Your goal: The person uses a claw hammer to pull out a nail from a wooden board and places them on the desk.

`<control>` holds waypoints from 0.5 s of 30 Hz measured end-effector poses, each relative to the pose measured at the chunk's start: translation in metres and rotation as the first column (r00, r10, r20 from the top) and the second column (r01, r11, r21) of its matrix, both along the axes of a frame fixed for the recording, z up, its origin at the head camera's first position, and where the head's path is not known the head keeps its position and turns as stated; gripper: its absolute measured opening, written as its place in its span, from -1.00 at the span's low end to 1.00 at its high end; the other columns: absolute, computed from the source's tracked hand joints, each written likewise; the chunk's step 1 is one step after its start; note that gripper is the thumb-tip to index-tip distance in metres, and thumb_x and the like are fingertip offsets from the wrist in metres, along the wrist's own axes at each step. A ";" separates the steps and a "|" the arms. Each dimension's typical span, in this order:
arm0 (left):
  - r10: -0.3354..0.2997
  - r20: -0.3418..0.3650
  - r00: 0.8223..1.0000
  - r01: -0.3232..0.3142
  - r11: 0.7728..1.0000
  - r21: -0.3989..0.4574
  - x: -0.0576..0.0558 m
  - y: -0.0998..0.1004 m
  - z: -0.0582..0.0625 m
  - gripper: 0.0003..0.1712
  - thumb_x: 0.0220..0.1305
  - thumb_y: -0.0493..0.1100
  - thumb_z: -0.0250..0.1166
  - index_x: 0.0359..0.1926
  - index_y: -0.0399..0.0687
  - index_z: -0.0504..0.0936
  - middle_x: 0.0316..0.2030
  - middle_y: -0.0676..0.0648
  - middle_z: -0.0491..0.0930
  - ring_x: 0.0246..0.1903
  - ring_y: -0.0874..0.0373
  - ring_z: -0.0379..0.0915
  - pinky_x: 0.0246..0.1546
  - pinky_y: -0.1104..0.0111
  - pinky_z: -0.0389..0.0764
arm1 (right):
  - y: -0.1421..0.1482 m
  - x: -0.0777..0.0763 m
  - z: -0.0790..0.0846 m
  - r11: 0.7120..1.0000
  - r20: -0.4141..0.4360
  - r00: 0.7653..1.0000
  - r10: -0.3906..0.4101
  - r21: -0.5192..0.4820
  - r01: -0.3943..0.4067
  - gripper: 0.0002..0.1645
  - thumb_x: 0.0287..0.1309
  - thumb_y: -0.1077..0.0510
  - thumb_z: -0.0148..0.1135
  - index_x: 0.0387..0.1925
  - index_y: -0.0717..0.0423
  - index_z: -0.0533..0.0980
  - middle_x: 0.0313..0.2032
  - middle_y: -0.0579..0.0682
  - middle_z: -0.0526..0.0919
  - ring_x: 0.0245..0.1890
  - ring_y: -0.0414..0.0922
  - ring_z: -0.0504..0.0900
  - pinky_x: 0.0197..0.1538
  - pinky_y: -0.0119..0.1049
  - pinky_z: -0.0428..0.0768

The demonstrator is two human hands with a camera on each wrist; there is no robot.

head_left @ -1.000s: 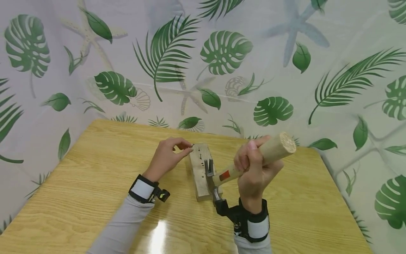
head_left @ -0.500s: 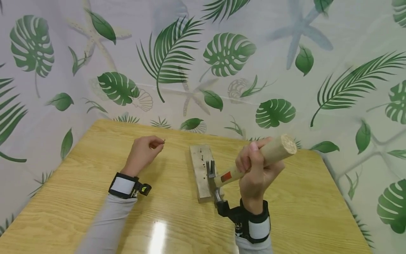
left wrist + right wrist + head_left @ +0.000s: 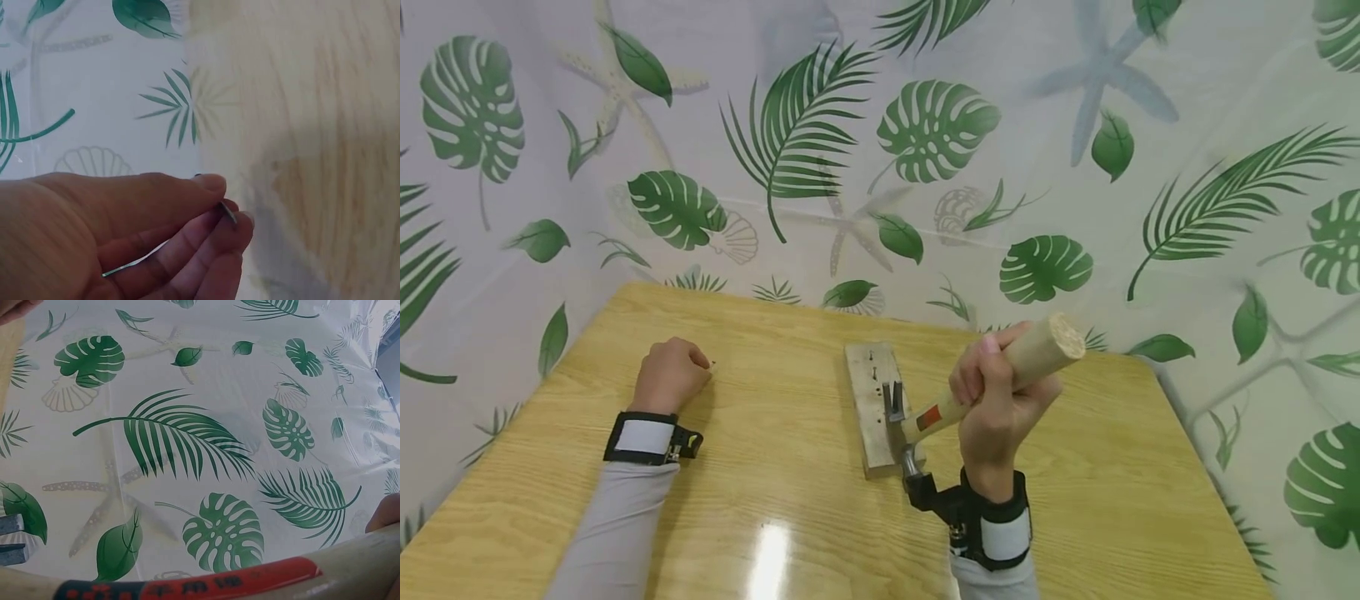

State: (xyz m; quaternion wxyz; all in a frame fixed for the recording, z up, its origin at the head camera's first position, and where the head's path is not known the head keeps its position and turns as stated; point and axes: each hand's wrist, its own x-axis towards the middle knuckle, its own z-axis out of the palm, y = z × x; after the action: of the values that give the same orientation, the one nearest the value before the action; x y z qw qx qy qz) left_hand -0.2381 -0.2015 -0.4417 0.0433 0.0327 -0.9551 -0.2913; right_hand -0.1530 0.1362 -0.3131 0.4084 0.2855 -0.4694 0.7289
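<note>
"What does your head camera take in?"

"A yellowish wood-grain table (image 3: 820, 517), a bright patch of glare on its near part, and behind it a white cloth (image 3: 801, 260) printed with green leaves, shells and starfish. A wooden block (image 3: 867, 417) lies near the table's middle, two nails (image 3: 875, 372) standing up toward its far end. My right hand (image 3: 996, 417) grips a claw hammer (image 3: 951, 407), its head over the block's right side; I can't tell whether they touch. My left hand (image 3: 668, 375) is well apart, over the table's left part."

"And your left wrist camera?"

"There my thumb and fingers pinch a slim nail (image 3: 230, 214). Beyond, the cloth meets the table, and a shadow dulls the wood grain."

"The right wrist?"

"The hammer's handle crosses the bottom, its red label (image 3: 237, 581) showing, and the claw (image 3: 11, 524) pokes in at left. Behind it hangs the leafy cloth, creased toward the right."
</note>
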 end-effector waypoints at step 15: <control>0.035 0.048 0.998 -0.035 0.999 -0.014 -0.002 -0.009 -0.008 -0.75 0.09 -0.32 0.36 -0.69 -0.26 0.70 -0.69 -0.05 0.56 -0.58 -0.01 0.42 -0.57 0.31 0.37 | -0.001 -0.004 -0.002 1.000 -0.003 1.000 -0.027 0.008 0.027 -0.73 0.21 0.41 0.01 -0.58 0.35 0.23 -0.81 -0.05 0.20 -0.86 -0.24 0.14 -0.80 -0.38 0.12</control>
State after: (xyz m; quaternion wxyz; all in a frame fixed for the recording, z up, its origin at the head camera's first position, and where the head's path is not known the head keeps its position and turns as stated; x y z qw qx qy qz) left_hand -0.2397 -0.2109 -0.4499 0.0254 0.0562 -0.9571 -0.2832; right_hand -0.1566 0.1351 -0.3147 0.4179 0.2819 -0.4756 0.7209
